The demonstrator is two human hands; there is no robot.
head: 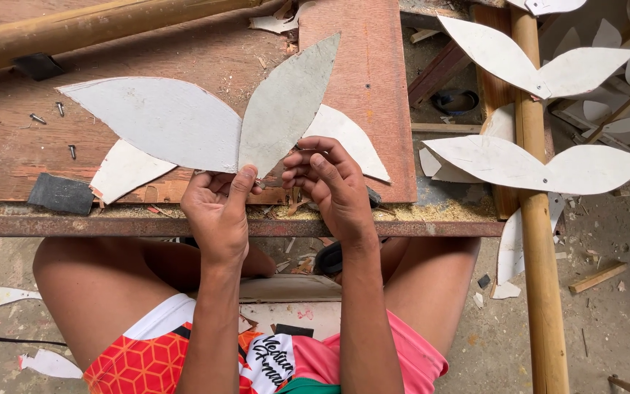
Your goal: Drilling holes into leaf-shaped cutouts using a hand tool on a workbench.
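Observation:
My left hand (219, 208) pinches the joined tips of two leaf-shaped cutouts, a white one (158, 120) spreading left and a grey one (286, 102) pointing up and right. My right hand (329, 182) is curled beside it, its fingertips at the same joint near the base of the grey leaf. More white leaf shapes (348, 138) lie flat under them on the brown wooden board (362, 73). Whether the right hand holds anything small is hidden by its fingers.
A wooden pole (537, 241) at right carries pairs of white leaves (534, 164). Loose screws (60, 109) and a dark block (60, 193) lie on the board at left. A rusty metal rail (74, 226) edges the bench. Sawdust and scraps cover the floor.

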